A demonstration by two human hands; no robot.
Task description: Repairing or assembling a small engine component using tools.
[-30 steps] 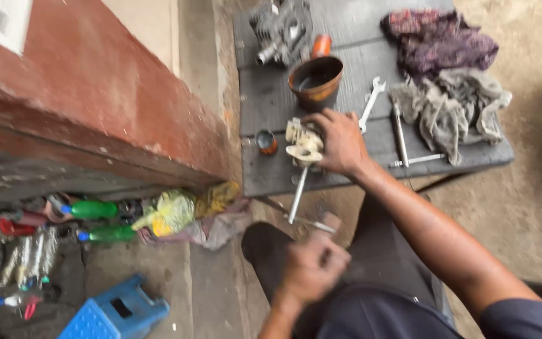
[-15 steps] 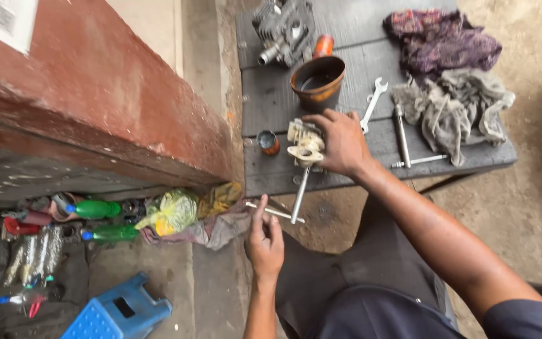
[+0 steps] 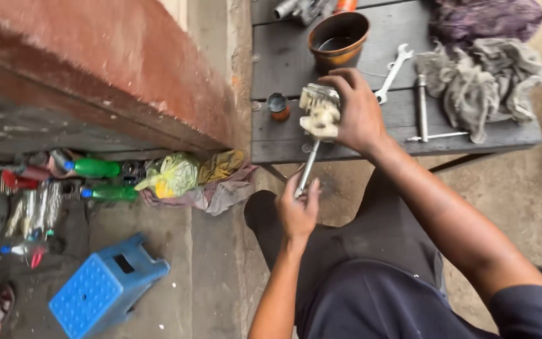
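- Head view, centre of frame: right hand (image 3: 357,113) closed around pale metal part (image 3: 320,112), fingers curled over its top, at front edge of dark wooden bench (image 3: 283,56).
- Lower centre: left hand (image 3: 298,210) pinched on lower end of metal rod (image 3: 307,168), fingers pressed together; rod rising at a slight tilt into the pale part.
- Upper centre: brown bowl (image 3: 338,37) on bench, just above right hand.
- Right of hand: open-end spanner (image 3: 393,70), then grey rags (image 3: 481,78).
- Left of part: small round cap (image 3: 277,105).
- Lower left: blue plastic stool (image 3: 105,287); green bottles (image 3: 95,168) under red ledge.
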